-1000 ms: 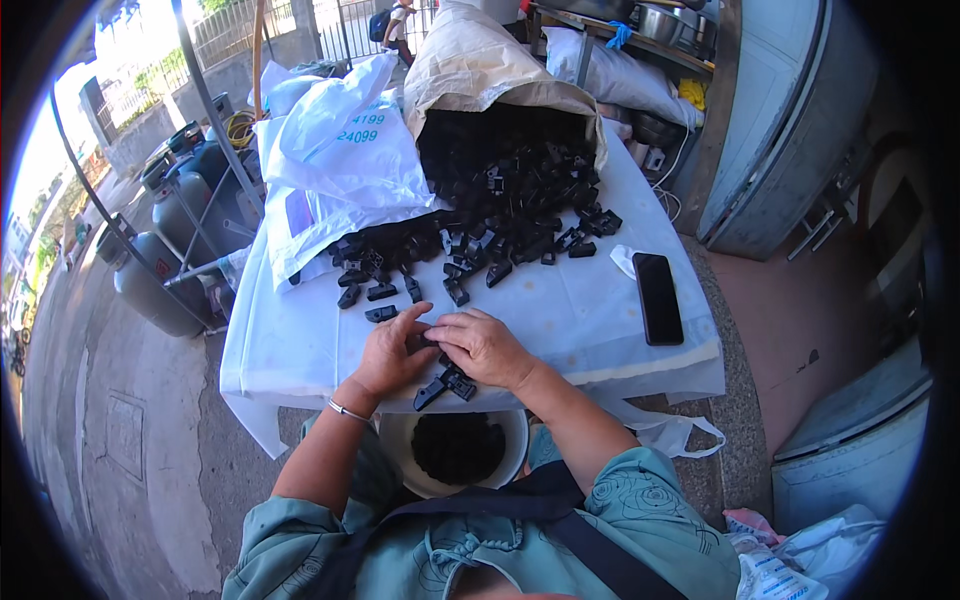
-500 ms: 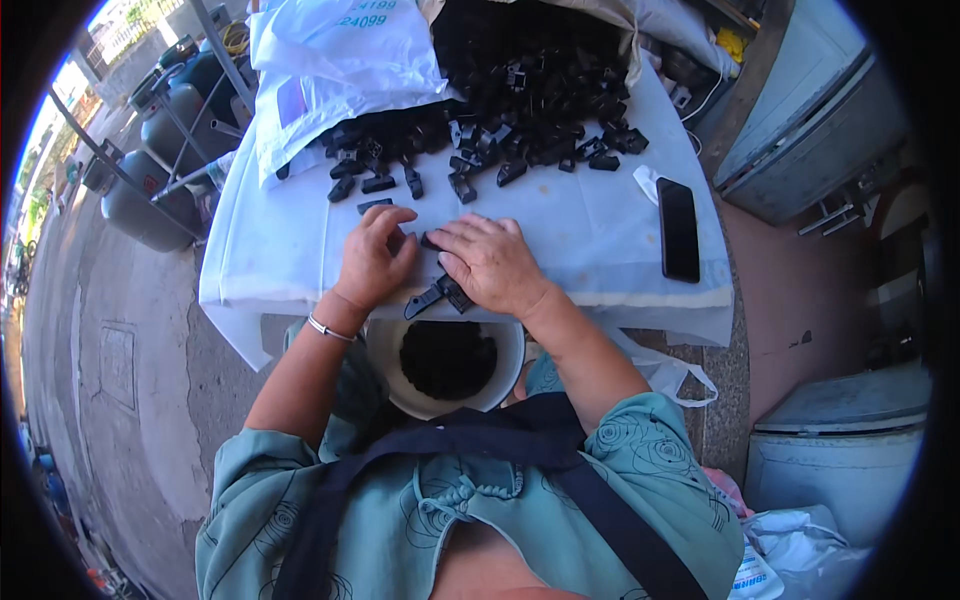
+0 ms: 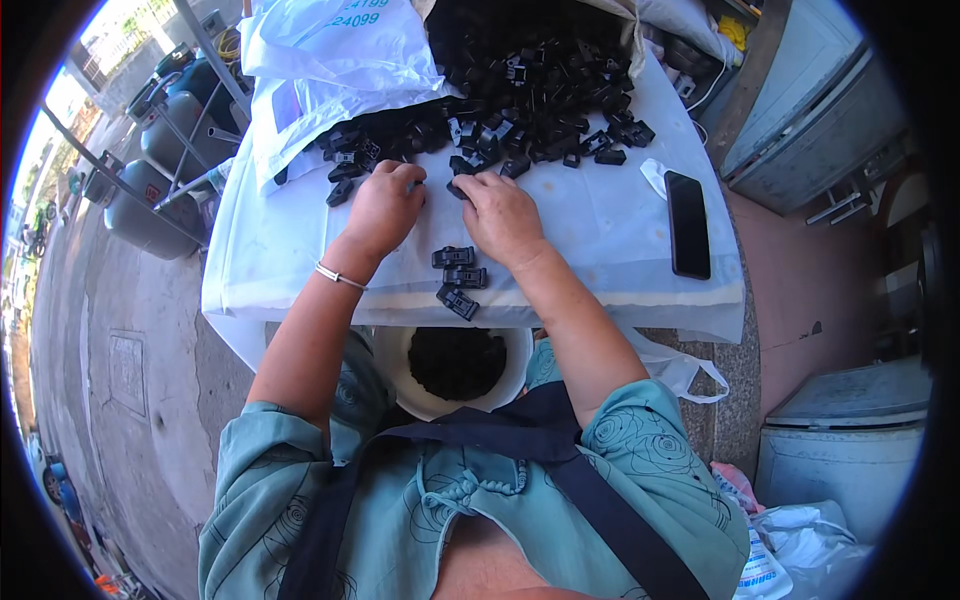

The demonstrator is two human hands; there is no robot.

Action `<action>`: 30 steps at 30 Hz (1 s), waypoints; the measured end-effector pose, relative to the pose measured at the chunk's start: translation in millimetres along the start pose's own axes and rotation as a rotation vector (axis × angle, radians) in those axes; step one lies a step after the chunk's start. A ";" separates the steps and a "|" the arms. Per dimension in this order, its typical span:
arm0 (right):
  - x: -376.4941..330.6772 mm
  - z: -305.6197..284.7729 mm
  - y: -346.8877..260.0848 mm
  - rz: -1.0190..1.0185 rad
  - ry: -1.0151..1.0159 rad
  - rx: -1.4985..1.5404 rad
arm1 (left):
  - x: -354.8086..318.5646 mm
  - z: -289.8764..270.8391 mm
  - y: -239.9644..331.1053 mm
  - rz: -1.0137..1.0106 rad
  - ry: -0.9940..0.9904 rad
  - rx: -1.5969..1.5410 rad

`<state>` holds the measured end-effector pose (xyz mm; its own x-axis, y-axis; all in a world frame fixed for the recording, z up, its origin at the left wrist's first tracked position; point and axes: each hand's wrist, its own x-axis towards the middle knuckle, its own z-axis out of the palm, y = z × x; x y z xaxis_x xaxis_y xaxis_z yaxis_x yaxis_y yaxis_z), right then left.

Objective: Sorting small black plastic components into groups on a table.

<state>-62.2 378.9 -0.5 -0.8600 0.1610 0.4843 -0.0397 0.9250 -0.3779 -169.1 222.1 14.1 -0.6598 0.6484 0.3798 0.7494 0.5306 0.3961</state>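
Observation:
Several small black molded plastic parts [image 3: 560, 120] lie heaped at the far side of the white-covered table. My left hand [image 3: 388, 205] is at the pile's near edge, fingers curled down over a black part that is mostly hidden beneath them. Just to its right, my right hand [image 3: 502, 215] has its fingertips closed on another black plastic part [image 3: 456, 189]. Nearer to me, three black parts lie close together in a short column: an upper one [image 3: 453, 257], a middle one [image 3: 464, 278] and a tilted lower one [image 3: 458, 302].
A white sack [image 3: 340, 60] spills the pile onto the table [image 3: 290, 260]. Below the near edge stands a white basin [image 3: 520, 365] holding dark pieces. A black phone [image 3: 688, 225] lies at the right beside a white tissue [image 3: 653, 177]. Grey gas cylinders [image 3: 150, 215] stand at left.
Both hands have moved away from me, from the table's near edge to the pile. The parts they were over now lie uncovered in a column.

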 end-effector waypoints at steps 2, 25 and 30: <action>2.2 -6.0 9.9 -0.084 -0.018 0.111 | -3.7 -8.9 2.0 -0.016 -0.096 -0.196; 17.4 10.0 59.1 0.232 0.487 0.066 | -63.2 -21.4 -10.0 0.249 -0.008 -0.237; 2.0 -5.6 45.5 0.199 0.378 0.187 | -64.4 -19.4 -12.3 0.281 0.013 -0.221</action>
<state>-62.8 423.3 -12.4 -0.6157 0.4752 0.6286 -0.0133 0.7913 -0.6113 -136.9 163.2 1.0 -0.4310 0.7443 0.5101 0.8729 0.2007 0.4448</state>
